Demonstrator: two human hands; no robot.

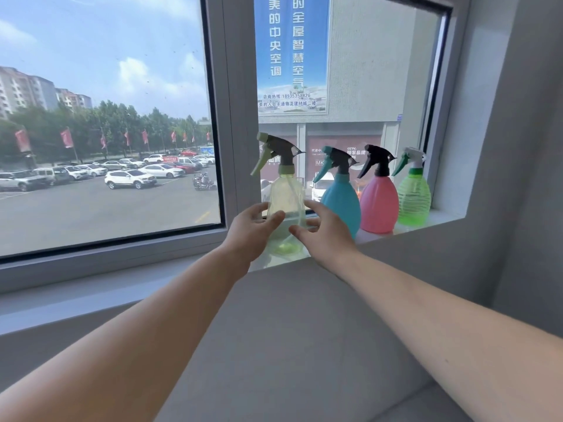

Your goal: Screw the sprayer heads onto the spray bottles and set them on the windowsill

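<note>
Over a grey cushion (304, 330) both forearms are stretched toward the windowsill (444, 215). The left hand (253, 228) and the right hand (327, 234) are curved narrowly round the lower body of a pale yellow-green bottle (286, 199), thumbs laid across its front and fingers behind, so it is held from both sides. Its sprayer head (278, 152) is fitted and upright; how tightly it is screwed cannot be told. The base is seen at the near edge of the sill, at the left end of the row, and whether it is fully seated cannot be told. If the hold is let go with the base overhanging, the bottle could be tipped forward onto the cushion. Just beyond the right hand's fingers stands the blue bottle (341, 202), with the pink bottle (379, 205) and the green bottle (414, 199) farther along; a careless withdrawal could knock the blue one into its neighbours. Behind, the window frame (240, 117) is close, and the trigger could be caught against it.
</note>
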